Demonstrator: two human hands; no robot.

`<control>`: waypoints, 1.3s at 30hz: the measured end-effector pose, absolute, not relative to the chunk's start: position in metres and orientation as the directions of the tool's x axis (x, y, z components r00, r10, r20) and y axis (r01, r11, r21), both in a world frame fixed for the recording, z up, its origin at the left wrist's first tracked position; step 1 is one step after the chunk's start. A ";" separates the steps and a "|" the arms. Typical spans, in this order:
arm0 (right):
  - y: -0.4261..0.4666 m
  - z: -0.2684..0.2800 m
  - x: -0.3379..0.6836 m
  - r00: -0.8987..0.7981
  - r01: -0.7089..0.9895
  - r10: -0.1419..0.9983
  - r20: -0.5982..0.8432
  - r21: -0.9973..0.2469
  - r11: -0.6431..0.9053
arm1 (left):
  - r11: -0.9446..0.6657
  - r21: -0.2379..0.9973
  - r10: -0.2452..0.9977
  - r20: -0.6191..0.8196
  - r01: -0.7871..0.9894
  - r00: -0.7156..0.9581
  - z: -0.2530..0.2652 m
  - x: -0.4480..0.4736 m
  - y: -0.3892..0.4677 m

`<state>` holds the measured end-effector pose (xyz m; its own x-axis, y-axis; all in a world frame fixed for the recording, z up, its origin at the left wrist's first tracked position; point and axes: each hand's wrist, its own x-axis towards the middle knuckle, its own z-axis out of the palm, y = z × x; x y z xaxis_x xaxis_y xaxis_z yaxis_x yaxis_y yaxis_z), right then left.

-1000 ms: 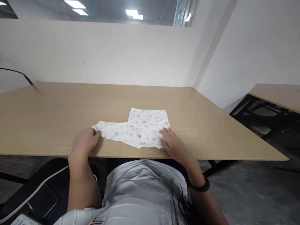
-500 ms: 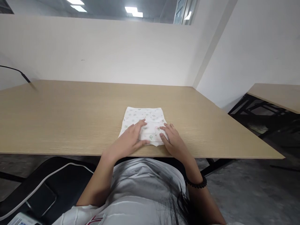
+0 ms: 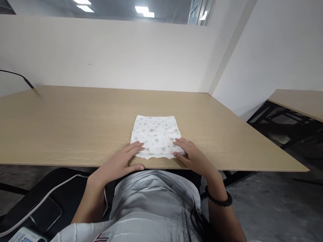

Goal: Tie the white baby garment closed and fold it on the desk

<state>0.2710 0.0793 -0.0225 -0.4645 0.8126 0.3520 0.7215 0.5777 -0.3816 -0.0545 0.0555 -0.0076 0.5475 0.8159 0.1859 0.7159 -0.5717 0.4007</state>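
Observation:
A folded white cloth (image 3: 156, 136) with small green and pink prints lies flat near the table's front edge, its near edge wavy. Crease lines and a folded-over layer show across its nearer half. My left hand (image 3: 124, 160) rests at the cloth's near left corner, fingers stretched out and their tips on the fabric, thumb on the table. On the opposite side, my right hand (image 3: 191, 154) lies with its spread fingers on the cloth's near right corner. A black bead bracelet (image 3: 219, 198) is round my right wrist.
The wooden table (image 3: 83, 124) reaches back to a white wall (image 3: 121, 55). A thin black cable (image 3: 17, 74) hangs over the far left. To the right stands another table (image 3: 300, 101). A white cord (image 3: 42, 201) crosses the black chair (image 3: 73, 188) beside me.
My left hand has slid left and toward me, off the middle of the cloth to its near left corner. My right hand has shifted slightly to the right, uncovering more of the fabric.

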 end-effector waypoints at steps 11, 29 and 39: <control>0.104 0.002 0.223 -0.619 0.718 0.713 0.328 -0.130 0.683 | -0.527 0.423 0.845 0.354 0.737 0.401 -0.012 -0.058 0.072; 0.070 -0.006 0.301 -0.551 0.687 0.807 0.213 -0.433 0.584 | -0.604 0.268 0.797 0.241 0.751 0.554 -0.013 -0.089 0.046; 0.038 -0.021 0.309 -0.545 0.730 0.793 0.270 -0.312 0.608 | -0.665 0.387 0.743 0.251 0.639 0.621 -0.005 -0.082 0.045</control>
